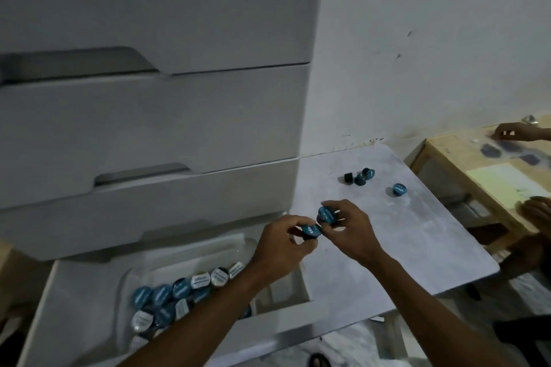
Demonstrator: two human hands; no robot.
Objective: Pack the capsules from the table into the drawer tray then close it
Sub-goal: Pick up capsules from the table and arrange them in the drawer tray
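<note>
The drawer (268,334) at the foot of the cabinet (149,116) stands pulled out at lower left, its front edge nearest. Inside, a white tray (190,247) holds the packed capsules (179,292) in 2 leaning rows, lids up, some blue and some white. The left forearm crosses the right end of the rows and hides part of them, so their number cannot be told.

Over the drawer's back right corner, the left hand (280,244) has thumb and fingers curled round the lower capsule (311,231), whose blue lid faces the camera. Just beyond, over the near left edge of the table (402,247), the right hand (348,229) pinches the upper capsule (326,214) between thumb and fingertips, the other fingers bent. The 2 held capsules sit just beside each other. Whether they touch cannot be told.

Farther on, 4 loose capsules lie on the table toward its far edge. A cluster of 3 (360,178) sits close together, dark bodies showing. A single capsule (399,189) lies on its side to their right, apart from them, nearer the right edge, with its blue lid turned this way.

Above the open drawer, 3 more cabinet fronts are closed. The table's far edge meets a pale, scuffed wall (417,39). At far right stands a wooden bench (447,152), where another person's hands (512,132) rest among dark, blurred patches.
</note>
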